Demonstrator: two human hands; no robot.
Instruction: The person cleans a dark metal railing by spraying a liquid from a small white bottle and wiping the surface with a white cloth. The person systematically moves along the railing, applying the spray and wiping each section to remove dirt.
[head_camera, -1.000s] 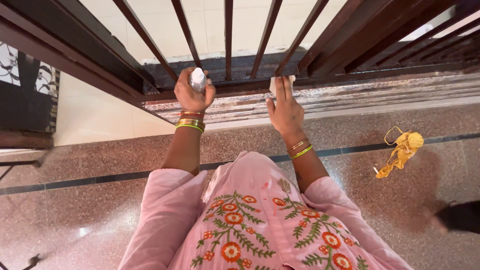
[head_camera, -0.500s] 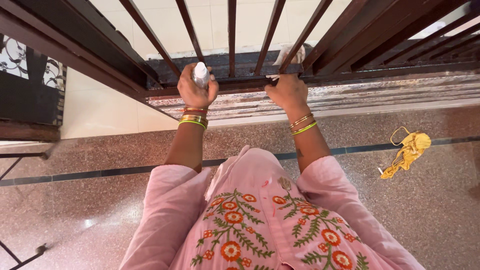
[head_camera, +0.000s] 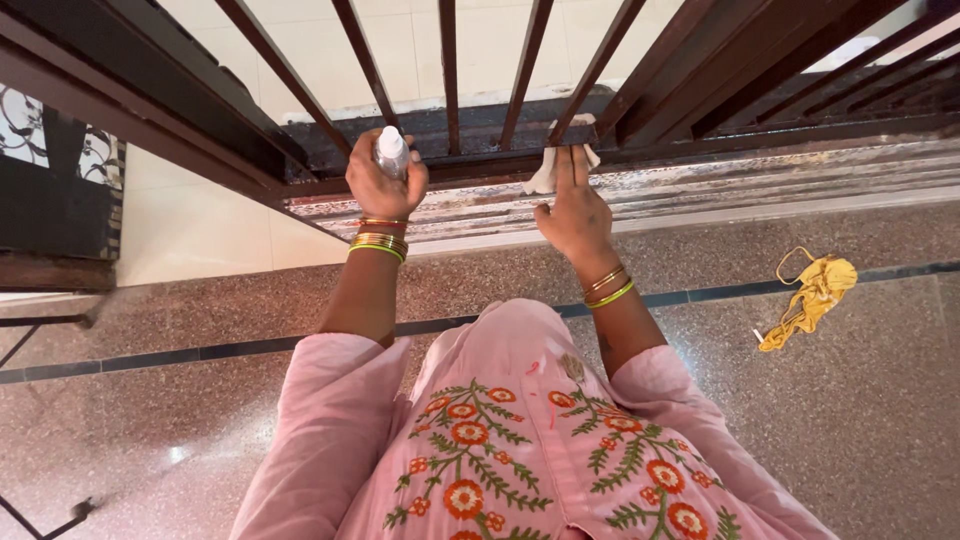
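Note:
My left hand (head_camera: 381, 186) is closed around a small clear spray bottle (head_camera: 391, 153) with a white top, held upright by the bottom rail of a dark brown metal railing (head_camera: 470, 160). My right hand (head_camera: 574, 210) presses a white cloth (head_camera: 548, 170) flat against that bottom rail, fingers stretched out over it, at the foot of one slanted bar. Both wrists carry gold and green bangles. Pink sleeves and an embroidered pink top fill the lower middle.
Vertical railing bars (head_camera: 449, 70) rise ahead over a pale tiled surface. A dusty ledge (head_camera: 760, 185) runs under the rail. On the speckled stone floor (head_camera: 150, 410) lies a crumpled yellow cloth (head_camera: 812, 295) at right. A dark patterned grille (head_camera: 50, 150) stands at left.
My right hand drew back from the rail towards me, and its fingers now lie stretched over the white cloth. The left hand with the bottle stayed nearly still.

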